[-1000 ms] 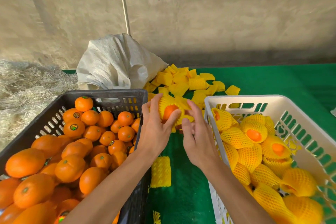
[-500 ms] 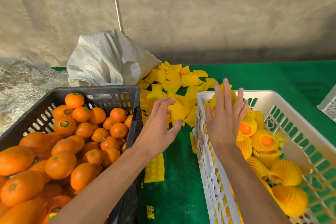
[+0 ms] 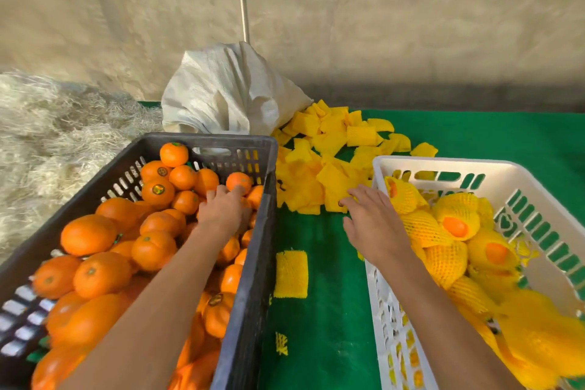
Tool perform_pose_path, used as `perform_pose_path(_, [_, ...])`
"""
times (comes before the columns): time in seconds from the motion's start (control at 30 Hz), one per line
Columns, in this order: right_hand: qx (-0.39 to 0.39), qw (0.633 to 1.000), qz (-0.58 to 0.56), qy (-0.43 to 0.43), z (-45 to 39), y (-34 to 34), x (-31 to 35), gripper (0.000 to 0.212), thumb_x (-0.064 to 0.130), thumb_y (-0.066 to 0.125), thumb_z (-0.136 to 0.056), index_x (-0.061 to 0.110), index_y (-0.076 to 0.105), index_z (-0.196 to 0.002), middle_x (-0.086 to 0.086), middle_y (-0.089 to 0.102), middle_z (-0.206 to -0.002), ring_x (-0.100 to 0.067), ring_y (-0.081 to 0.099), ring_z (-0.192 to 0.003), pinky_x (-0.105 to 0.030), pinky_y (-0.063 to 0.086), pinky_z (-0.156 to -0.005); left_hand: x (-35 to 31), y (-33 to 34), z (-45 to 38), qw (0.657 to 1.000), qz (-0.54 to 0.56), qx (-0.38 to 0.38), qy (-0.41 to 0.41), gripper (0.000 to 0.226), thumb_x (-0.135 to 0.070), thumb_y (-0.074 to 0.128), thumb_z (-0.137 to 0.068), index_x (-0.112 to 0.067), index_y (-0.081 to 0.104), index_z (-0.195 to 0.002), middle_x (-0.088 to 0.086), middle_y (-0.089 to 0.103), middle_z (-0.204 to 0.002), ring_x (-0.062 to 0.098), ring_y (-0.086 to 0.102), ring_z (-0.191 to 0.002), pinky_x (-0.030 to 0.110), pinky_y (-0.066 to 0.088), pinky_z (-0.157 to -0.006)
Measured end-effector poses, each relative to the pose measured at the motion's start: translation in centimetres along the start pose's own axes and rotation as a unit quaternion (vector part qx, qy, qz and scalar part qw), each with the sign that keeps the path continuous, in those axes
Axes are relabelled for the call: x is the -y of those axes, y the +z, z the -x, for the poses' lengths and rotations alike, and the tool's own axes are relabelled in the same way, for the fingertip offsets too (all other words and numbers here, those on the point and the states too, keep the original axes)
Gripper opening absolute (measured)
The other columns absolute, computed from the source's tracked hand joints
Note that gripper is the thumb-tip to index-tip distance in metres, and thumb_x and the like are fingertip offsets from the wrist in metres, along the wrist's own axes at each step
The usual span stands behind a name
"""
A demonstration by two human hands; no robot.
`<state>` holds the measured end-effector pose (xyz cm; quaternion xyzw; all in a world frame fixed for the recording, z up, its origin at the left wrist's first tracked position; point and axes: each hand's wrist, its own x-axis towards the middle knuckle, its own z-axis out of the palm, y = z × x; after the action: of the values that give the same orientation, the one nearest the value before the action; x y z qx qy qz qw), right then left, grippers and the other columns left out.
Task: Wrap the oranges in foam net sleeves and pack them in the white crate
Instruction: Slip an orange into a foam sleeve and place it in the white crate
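On the table (image 3: pixel 474 136), the crate of oranges (image 3: pixel 253 149) sits left and the crate of wrapped oranges (image 3: pixel 411 165) right. Sleeves (image 3: pixel 329 149) lie between and behind them, before a sack (image 3: pixel 228 92); left of it, perhaps straw (image 3: pixel 47 136).

Both my arms are bare from as far up as the view reaches down to the fingertips: no sleeves, no cuffs, no gloves. My left hand (image 3: pixel 225 210) wears no ring and no watch, and there is no band at that wrist. My right hand (image 3: pixel 373 225) is just as plain, with nothing on the fingers that I can see and nothing round the wrist. Both forearms are slim and smooth, free of any marks or straps. The nails are too small and blurred here to tell anything about them.
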<state>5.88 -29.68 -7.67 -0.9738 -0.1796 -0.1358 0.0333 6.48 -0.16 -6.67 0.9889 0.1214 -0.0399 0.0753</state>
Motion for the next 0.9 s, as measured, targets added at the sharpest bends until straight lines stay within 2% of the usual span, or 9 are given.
perform_pose_path(0.1, [0.008,1.0,0.008,-0.006,0.0,0.1,0.1,0.037,0.028,0.051,-0.102,0.021,0.061,-0.138,-0.002,0.057,-0.142,-0.022,0.044,-0.138,-0.036,0.027,-0.118,0.8,2.2,0.2,0.993,-0.03,0.115,-0.024,0.063,-0.034,0.058,-0.101,-0.021,0.025,-0.154,0.02,0.037,-0.15,0.046,0.031,-0.141,0.057,0.039,-0.105])
perform_pose_path(0.27, [0.04,0.999,0.023,0.006,-0.3,0.1,0.3,0.033,0.028,0.049,-0.103,0.019,0.064,-0.131,-0.002,0.065,-0.128,-0.022,0.054,-0.121,-0.035,0.039,-0.106,0.6,2.8,0.4,0.992,-0.078,0.098,-0.03,0.072,-0.025,0.053,-0.104,-0.007,0.01,-0.159,0.027,0.039,-0.149,0.051,0.033,-0.139,0.052,0.04,-0.108])
perform_pose_path(0.37, [0.055,0.997,0.048,0.007,-0.2,0.0,0.4,0.033,0.029,0.048,-0.104,0.018,0.063,-0.13,-0.003,0.066,-0.126,-0.023,0.055,-0.119,-0.036,0.041,-0.104,0.2,3.0,0.9,0.989,-0.121,0.072,-0.045,0.055,-0.02,0.044,-0.107,0.002,0.021,-0.152,0.026,0.04,-0.147,0.05,0.036,-0.138,0.048,0.04,-0.107])
perform_pose_path(0.47, [0.072,0.995,0.075,-0.003,-0.2,-0.1,0.5,0.031,0.03,0.046,-0.103,0.019,0.063,-0.127,-0.003,0.066,-0.122,-0.023,0.056,-0.117,-0.037,0.041,-0.102,-0.2,2.7,1.5,0.985,-0.148,0.073,-0.049,0.043,-0.024,0.044,-0.107,-0.003,0.033,-0.143,0.023,0.039,-0.144,0.045,0.041,-0.131,0.043,0.043,-0.1])
perform_pose_path(0.6, [0.089,0.99,0.106,-0.005,-0.6,0.1,0.7,0.031,0.031,0.047,-0.103,0.018,0.062,-0.126,-0.004,0.067,-0.122,-0.025,0.056,-0.117,-0.039,0.041,-0.104,-1.0,2.1,1.7,0.991,-0.077,0.07,-0.085,0.042,-0.021,0.047,-0.107,-0.004,0.035,-0.143,0.022,0.036,-0.146,0.037,0.057,-0.122,0.037,0.046,-0.079])
perform_pose_path(0.73, [0.115,0.988,0.104,-0.009,-1.7,1.4,1.3,0.034,0.032,0.047,-0.103,0.019,0.061,-0.13,-0.004,0.065,-0.126,-0.026,0.055,-0.122,-0.041,0.036,-0.11,-1.2,1.6,1.8,0.992,-0.027,0.072,-0.099,0.044,-0.019,0.051,-0.105,-0.004,0.037,-0.145,0.024,0.039,-0.146,0.04,0.056,-0.126,0.04,0.05,-0.086])
perform_pose_path(0.8, [0.132,0.988,0.078,0.004,-2.8,2.3,1.4,0.035,0.031,0.048,-0.103,0.018,0.059,-0.133,-0.004,0.063,-0.129,-0.026,0.054,-0.123,-0.041,0.039,-0.107,-0.8,0.7,1.6,0.992,0.034,0.063,-0.104,0.035,-0.017,0.061,-0.1,-0.005,0.048,-0.131,0.022,0.05,-0.135,0.04,0.058,-0.12,0.043,0.052,-0.086])
perform_pose_path(0.87, [0.151,0.986,0.066,0.02,-4.5,3.4,1.0,0.034,0.028,0.051,-0.101,0.016,0.055,-0.133,-0.006,0.06,-0.13,-0.027,0.053,-0.124,-0.041,0.042,-0.103,-0.2,-0.6,1.2,0.989,0.098,0.033,-0.108,0.022,-0.017,0.07,-0.092,-0.008,0.055,-0.105,0.019,0.061,-0.12,0.035,0.061,-0.102,0.039,0.05,-0.071])
perform_pose_path(0.9, [0.161,0.985,0.062,0.028,-5.5,4.0,0.7,0.035,0.026,0.053,-0.1,0.015,0.054,-0.134,-0.007,0.059,-0.132,-0.029,0.053,-0.125,-0.041,0.043,-0.101,0.0,-1.1,0.9,0.985,0.134,0.006,-0.111,0.023,-0.019,0.073,-0.09,-0.008,0.058,-0.103,0.017,0.064,-0.115,0.032,0.062,-0.093,0.037,0.05,-0.067])
